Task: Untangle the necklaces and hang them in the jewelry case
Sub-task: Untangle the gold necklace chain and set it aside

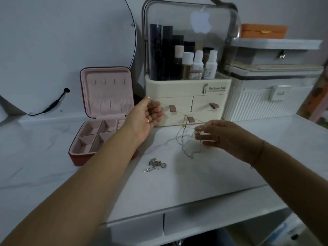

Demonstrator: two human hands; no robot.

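Observation:
A thin gold chain is stretched between my left hand, raised palm-up, and my right hand, whose fingers pinch its other end. Silver necklaces hang tangled from the middle of that chain and trail onto the white tabletop. A second small heap of silver and gold chain lies loose on the table nearer to me. The jewelry case, red outside and pink inside, stands open at the left. Its upright lid carries a row of hooks, all bare.
A cream cosmetics organizer with a clear dome and bottles stands right behind my hands. White storage boxes sit at the right, a round mirror with a black cable at the left. The table's front edge has drawers below.

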